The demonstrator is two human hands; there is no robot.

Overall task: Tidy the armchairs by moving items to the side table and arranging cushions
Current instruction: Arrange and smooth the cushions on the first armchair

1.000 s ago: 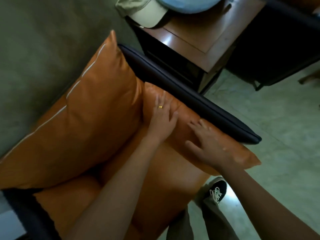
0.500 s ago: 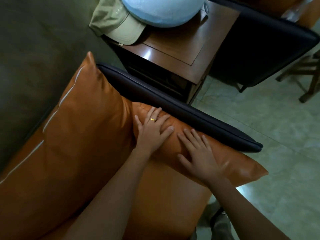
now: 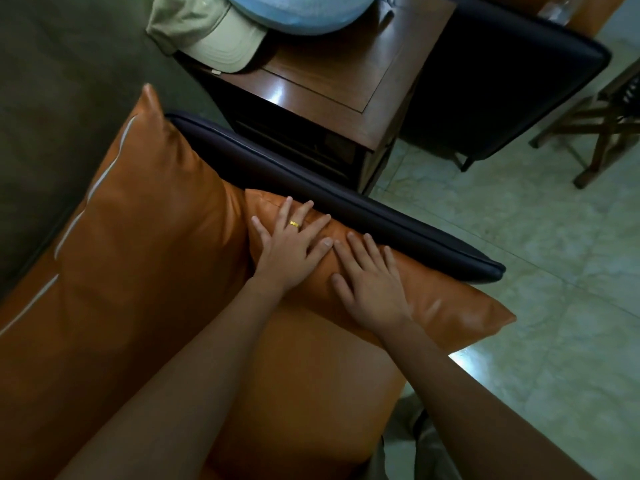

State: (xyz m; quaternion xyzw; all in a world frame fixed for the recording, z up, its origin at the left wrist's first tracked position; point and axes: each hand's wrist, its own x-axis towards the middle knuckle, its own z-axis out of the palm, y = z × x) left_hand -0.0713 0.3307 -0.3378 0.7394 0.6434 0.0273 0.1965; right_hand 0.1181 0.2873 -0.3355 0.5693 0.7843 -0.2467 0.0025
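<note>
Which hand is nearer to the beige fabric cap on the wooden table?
Left. The left hand lies below the beige fabric cap; the right hand farther down the orange leather cushion.

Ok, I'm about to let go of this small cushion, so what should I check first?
1. Left hand flat on the small cushion: ok.
2. Right hand flat on it too: ok.
3. Small cushion lies along the armrest: ok.
4. Its front corner inside the seat: not ok, it juts past the armrest's end.
5. Cap and blue pillow on the side table: ok.
6. Other armchair tidy: cannot tell, its seat is mostly out of view.
</note>
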